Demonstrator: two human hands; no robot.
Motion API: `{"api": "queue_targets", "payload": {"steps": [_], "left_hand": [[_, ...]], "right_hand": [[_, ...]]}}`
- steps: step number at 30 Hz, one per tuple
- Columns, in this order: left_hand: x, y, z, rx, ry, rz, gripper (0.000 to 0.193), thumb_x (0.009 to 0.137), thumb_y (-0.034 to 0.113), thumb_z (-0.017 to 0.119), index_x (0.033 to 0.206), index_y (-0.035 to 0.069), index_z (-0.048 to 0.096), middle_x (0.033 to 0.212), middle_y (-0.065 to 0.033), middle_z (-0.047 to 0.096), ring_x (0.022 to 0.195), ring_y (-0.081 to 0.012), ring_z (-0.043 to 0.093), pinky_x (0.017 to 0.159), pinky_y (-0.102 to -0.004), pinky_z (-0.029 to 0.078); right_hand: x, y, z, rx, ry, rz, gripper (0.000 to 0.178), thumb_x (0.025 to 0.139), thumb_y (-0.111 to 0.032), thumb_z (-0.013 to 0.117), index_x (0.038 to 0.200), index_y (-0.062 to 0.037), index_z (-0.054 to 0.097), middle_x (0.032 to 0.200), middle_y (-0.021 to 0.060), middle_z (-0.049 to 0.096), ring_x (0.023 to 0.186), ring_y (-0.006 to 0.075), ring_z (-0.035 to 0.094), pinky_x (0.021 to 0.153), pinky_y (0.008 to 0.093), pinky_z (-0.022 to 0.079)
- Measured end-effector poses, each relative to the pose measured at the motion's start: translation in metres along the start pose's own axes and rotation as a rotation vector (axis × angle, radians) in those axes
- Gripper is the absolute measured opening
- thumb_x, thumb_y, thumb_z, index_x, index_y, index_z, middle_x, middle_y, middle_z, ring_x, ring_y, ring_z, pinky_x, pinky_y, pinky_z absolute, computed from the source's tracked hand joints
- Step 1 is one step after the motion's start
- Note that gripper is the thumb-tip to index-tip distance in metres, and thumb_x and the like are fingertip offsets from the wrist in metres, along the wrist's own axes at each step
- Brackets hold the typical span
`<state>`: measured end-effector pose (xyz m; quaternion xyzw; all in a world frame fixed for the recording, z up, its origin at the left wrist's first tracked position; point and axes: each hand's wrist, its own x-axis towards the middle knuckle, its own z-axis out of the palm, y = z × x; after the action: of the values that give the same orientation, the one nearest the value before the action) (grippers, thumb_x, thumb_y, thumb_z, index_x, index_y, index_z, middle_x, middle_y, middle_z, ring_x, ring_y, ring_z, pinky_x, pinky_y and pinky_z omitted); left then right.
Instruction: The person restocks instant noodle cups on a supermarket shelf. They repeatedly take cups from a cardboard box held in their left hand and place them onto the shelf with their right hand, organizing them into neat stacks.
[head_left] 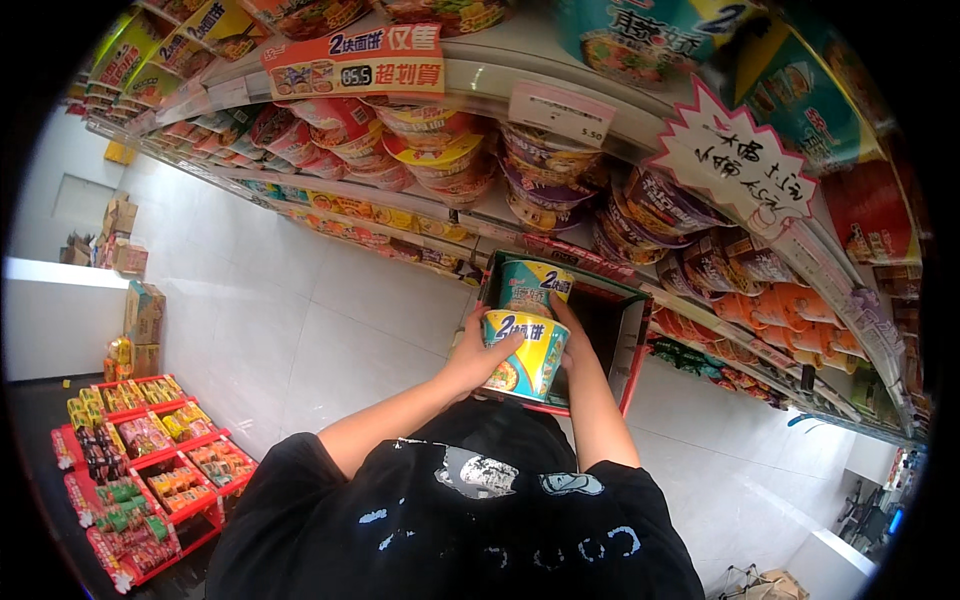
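In front of my body are two instant noodle bowls, both teal and yellow with a food picture. The nearer noodle bowl (527,350) partly hides the farther noodle bowl (530,278). My left hand (474,352) grips the nearer bowl's left side, its thumb across the front. Along the right side, my right hand (574,335) is curled against the bowls, fingers reaching to the farther one. Both bowls are over the left part of a cardboard box (632,350) with red edges and a dark inside. What supports the box is hidden.
Shelves of noodle bowls (430,150) curve across the top and right, with price tags (562,113) and a star-shaped handwritten sign (738,155) along the edge. A red tiered snack rack (190,508) stands at lower left, near stacked cartons (144,318). Pale floor tiles (350,290) lie below.
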<state>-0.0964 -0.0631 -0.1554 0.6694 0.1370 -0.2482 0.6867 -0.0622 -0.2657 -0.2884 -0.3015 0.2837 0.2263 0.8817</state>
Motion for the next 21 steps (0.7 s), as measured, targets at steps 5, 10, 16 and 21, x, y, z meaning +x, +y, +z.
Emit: {"api": "queue_targets", "payload": {"steps": [5,10,16,21], "left_hand": [[0.013,0.008,0.011,0.043,0.067,-0.101,0.095,0.097,0.039,0.073,0.155,-0.013,0.019,0.143,-0.0294,0.047,0.124,-0.0284,0.059,0.098,-0.0353,0.053],[0.026,-0.011,0.013,0.292,0.032,0.033,0.092,0.098,0.041,0.069,0.155,-0.012,0.02,0.145,-0.0299,0.046,0.13,-0.0323,0.055,0.105,-0.0371,0.048],[0.037,-0.038,0.013,0.534,0.029,0.126,0.091,0.098,0.045,0.064,0.158,-0.006,0.018,0.15,-0.0345,0.042,0.134,-0.0421,0.052,0.11,-0.0431,0.044],[0.035,-0.044,0.018,0.821,-0.087,0.181,0.095,0.098,0.045,0.062,0.16,-0.004,0.009,0.156,-0.0377,0.03,0.138,-0.0507,0.047,0.112,-0.0479,0.043]], "right_hand": [[0.009,-0.002,-0.014,-0.147,0.096,-0.027,0.091,0.082,-0.038,0.087,0.149,-0.0003,0.038,0.133,0.0218,0.061,0.114,0.0321,0.068,0.091,0.044,0.059],[0.01,-0.015,-0.018,-0.212,0.207,-0.042,0.107,0.073,-0.037,0.094,0.15,0.0039,0.031,0.137,0.0252,0.057,0.115,0.0334,0.066,0.091,0.0446,0.057],[0.011,-0.02,-0.017,-0.315,0.274,-0.059,0.099,0.073,-0.035,0.094,0.148,0.0004,0.039,0.132,0.0207,0.062,0.114,0.0324,0.067,0.092,0.0436,0.057],[0.002,-0.022,-0.009,-0.387,0.302,-0.145,0.089,0.074,-0.033,0.093,0.143,-0.0012,0.047,0.128,0.018,0.066,0.112,0.029,0.068,0.091,0.0431,0.056]]}}
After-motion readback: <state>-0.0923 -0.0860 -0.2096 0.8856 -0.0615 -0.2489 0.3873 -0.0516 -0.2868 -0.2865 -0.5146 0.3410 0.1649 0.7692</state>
